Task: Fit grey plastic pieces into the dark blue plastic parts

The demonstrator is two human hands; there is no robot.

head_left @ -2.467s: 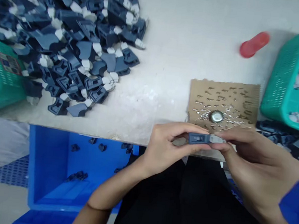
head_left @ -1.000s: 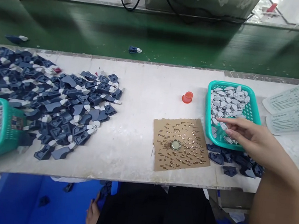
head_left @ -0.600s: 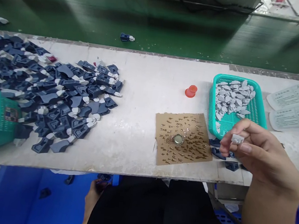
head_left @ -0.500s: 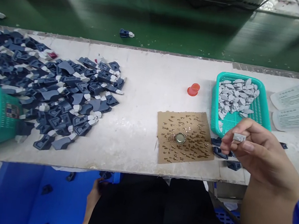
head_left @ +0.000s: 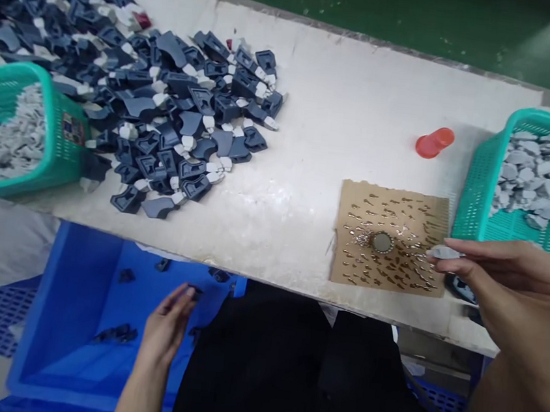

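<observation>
Between the thumb and fingers of my right hand (head_left: 518,277) is a small light grey plastic part (head_left: 446,252), over the right edge of a piece of cardboard (head_left: 354,204). Dark, shiny drops dot the cardboard, and a round bottle cap (head_left: 382,243) rests on it. Down at the left, above a blue bin (head_left: 69,335), my left hand (head_left: 169,323) pinches a small dark plastic part (head_left: 194,291). Loose dark parts (head_left: 120,334) lie inside that bin.
Dark blue parts with pale grey ends (head_left: 168,96) are heaped on the table's left. A green basket of grey pieces (head_left: 48,123) stands by them; another green basket (head_left: 477,181) is at the right. A red cup-like piece (head_left: 433,143) stands behind the cardboard.
My view has swung left and down. My right hand has brought the grey part leftward to the cardboard's edge. My left hand has come up into view with a dark part in its fingers.
</observation>
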